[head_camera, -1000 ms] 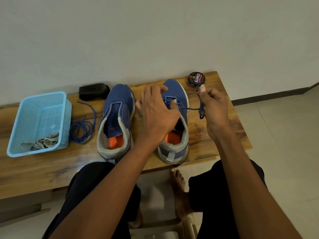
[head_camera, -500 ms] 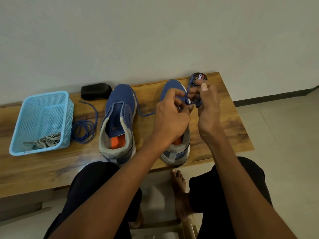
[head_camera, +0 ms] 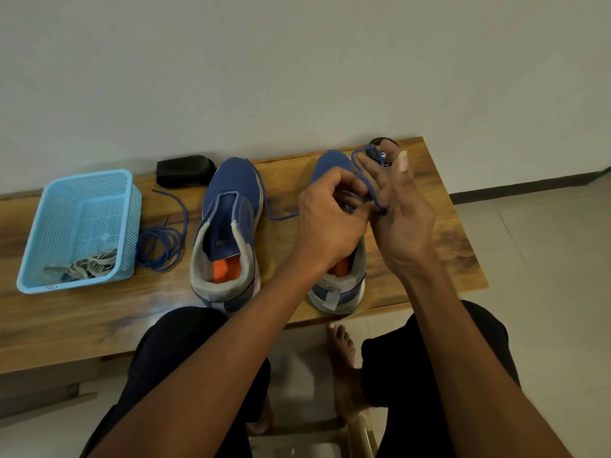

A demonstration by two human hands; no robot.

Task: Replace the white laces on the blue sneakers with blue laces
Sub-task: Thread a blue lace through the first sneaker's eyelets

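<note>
Wooden table (head_camera: 439,256): both hands pinching blue lace (head_camera: 363,175).

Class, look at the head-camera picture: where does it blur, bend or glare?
Head view: the wooden table edge bows, wide-angle distortion; a bright glare patch sits on the table's near edge beside the left sneaker; the hands, left hand and right hand, look slightly soft; the tin label is unreadable; lighting is dim and even.

Your hands cover most of the right sneaker (head_camera: 334,289), and fingers hide half the polish tin (head_camera: 380,147).
</note>
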